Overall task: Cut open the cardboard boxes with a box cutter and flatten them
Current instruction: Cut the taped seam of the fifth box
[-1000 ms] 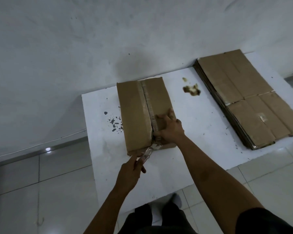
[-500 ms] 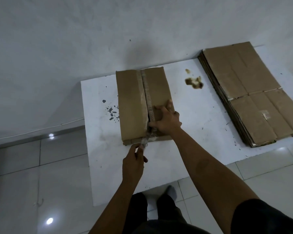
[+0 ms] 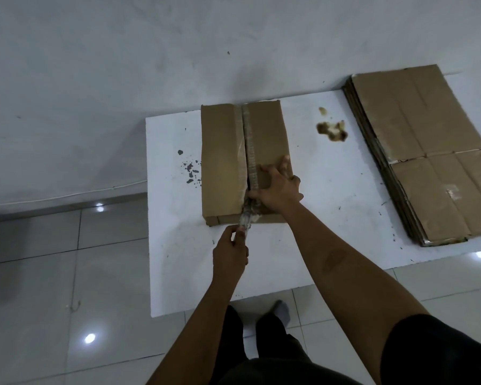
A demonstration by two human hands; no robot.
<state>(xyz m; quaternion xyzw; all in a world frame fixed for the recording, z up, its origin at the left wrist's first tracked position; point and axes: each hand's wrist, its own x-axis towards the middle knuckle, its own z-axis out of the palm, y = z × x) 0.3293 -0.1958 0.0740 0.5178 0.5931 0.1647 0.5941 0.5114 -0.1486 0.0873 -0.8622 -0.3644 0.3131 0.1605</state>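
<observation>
- Left hand (image 3: 229, 252) pinches a strip of tape (image 3: 246, 216) just past the near edge of the box (image 3: 222, 159), fingers curled round it.
- Right hand (image 3: 277, 190) presses on the box's right flap, fingers spread and fairly straight, thumb at the centre seam.
- Box lies flat on a white table (image 3: 331, 218), its seam partly split at the near end.
- Stack of flattened boxes (image 3: 428, 151) lies at the table's right, well apart.
- Brown stain (image 3: 332, 130) sits between box and stack; dark specks (image 3: 190, 170) lie left of the box.
- No cutter can be made out.
</observation>
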